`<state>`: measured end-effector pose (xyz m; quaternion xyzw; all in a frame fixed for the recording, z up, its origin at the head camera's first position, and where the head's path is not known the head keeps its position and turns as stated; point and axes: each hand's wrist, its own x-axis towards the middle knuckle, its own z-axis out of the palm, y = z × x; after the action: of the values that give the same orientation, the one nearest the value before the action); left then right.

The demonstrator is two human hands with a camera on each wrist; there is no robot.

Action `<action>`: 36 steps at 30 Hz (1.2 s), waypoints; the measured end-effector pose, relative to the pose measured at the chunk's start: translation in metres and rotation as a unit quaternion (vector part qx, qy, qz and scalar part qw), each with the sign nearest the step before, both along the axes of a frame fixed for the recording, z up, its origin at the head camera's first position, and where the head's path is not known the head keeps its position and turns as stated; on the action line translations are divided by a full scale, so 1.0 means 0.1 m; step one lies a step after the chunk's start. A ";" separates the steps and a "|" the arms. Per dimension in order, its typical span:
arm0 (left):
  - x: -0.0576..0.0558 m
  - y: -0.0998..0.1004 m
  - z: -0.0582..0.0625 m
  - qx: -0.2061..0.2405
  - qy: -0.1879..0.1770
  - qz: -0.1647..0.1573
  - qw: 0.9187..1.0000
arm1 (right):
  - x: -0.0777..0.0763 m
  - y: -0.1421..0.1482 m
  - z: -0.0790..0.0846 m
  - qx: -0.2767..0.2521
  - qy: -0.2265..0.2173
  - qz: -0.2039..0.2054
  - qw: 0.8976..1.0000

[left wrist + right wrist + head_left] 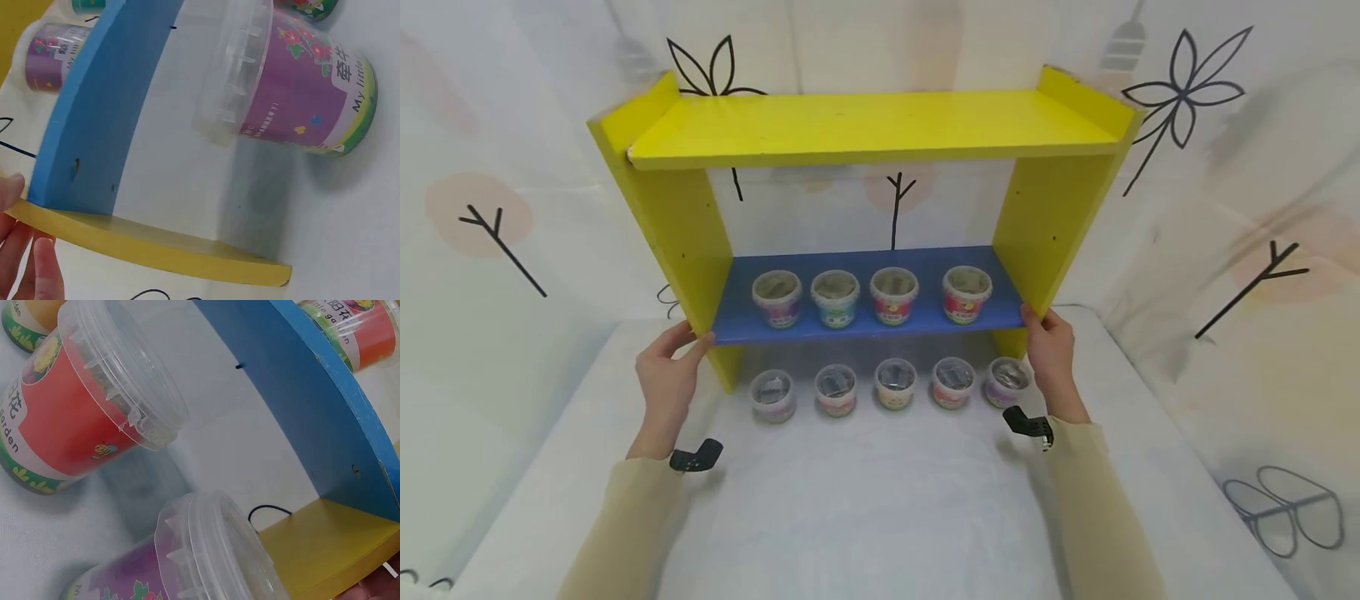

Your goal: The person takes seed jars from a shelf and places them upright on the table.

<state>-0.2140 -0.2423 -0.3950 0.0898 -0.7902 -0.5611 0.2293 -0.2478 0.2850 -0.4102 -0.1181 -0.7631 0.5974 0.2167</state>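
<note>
A small shelf unit has yellow side panels, a yellow top board (865, 129) and a blue lower board (737, 308). My left hand (666, 383) grips the left panel's front edge, level with the blue board; in the left wrist view its thumb (9, 190) lies on that edge, fingers on the outer side. At the same height on the right panel, my right hand (1054, 354) holds the edge, largely out of frame in the right wrist view. Several labelled plastic cups (893, 308) stand upright in a row on the blue board.
Below the blue board, another row of several clear-rimmed cups (895, 385) stands on the white tabletop (865, 517). Its left-end cup (312, 81) has a purple label; near the right end are a red-labelled cup (69, 425) and a purple one (131, 575). A patterned wall backs the unit.
</note>
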 end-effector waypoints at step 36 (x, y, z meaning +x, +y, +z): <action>0.06 0.31 0.46 -0.017 0.083 -0.228 0.970 | -0.01 0.01 0.01 0.005 -0.009 0.004 1.000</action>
<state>-0.2085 -0.2108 -0.3493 -0.1437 -0.7773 -0.5909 0.1613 -0.2486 0.2858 -0.4094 -0.1194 -0.7683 0.5937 0.2076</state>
